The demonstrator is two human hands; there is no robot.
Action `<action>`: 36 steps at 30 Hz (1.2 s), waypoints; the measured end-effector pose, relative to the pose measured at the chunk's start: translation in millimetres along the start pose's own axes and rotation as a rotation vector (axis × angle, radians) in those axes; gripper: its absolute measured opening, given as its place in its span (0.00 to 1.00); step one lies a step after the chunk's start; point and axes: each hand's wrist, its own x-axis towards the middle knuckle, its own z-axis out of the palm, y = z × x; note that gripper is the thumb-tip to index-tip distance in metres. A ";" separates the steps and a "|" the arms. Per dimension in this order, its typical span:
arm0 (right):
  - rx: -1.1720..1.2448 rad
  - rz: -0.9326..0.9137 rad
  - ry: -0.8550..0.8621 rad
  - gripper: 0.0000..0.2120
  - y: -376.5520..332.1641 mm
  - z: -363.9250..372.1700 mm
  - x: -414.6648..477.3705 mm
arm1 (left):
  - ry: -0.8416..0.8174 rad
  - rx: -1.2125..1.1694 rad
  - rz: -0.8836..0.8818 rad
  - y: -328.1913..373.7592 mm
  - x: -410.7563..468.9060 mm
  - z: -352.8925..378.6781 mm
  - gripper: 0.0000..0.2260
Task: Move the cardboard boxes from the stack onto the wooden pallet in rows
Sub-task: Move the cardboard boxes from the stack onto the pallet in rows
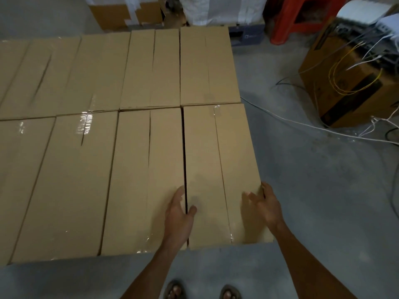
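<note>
i hold the front-right cardboard box (pixel 218 169)
left hand (pixel 180 209) pinches its left edge; right hand (pixel 264 202) loosely clasps its right edge.

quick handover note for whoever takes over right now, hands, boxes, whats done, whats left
Left hand: fingers in the gap along the near right box, thumb on its top, gripping its left edge.
Right hand: at that box's right edge, blurred; grip unclear.
Done: two rows of boxes laid, near row and far row; pallet hidden beneath.
To do: close the narrow gap, let go, fetch more if any; the stack is out of view.
</note>
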 end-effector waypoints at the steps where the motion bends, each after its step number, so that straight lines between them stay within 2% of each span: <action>1: -0.016 0.009 0.007 0.31 -5.9 -3.2 -4.5 | 0.004 -0.014 -0.001 7.1 -2.0 -8.0 0.29; 7: -0.051 -0.033 0.029 0.30 -51.2 -33.6 -51.1 | 0.054 -0.084 -0.018 52.6 -28.6 -56.9 0.21; 11: 0.029 -0.090 0.017 0.15 -107.1 -51.2 -94.5 | 0.065 -0.108 -0.008 95.5 -63.6 -92.0 0.19; 18: 0.253 -0.261 -0.163 0.09 -270.1 -74.9 -209.8 | 0.111 -0.163 0.100 225.7 -142.3 -191.0 0.15; 24: 0.315 -0.450 -0.277 0.09 -416.1 -75.6 -340.2 | 0.277 -0.236 0.236 308.4 -223.5 -316.7 0.12; 29: 0.283 -0.555 -0.373 0.07 -480.7 -32.1 -442.7 | 0.393 -0.283 0.271 286.7 -289.1 -435.8 0.11; 36: 0.227 -0.664 -0.536 0.08 -507.2 102.5 -579.0 | 0.530 -0.355 0.251 173.4 -361.0 -606.2 0.11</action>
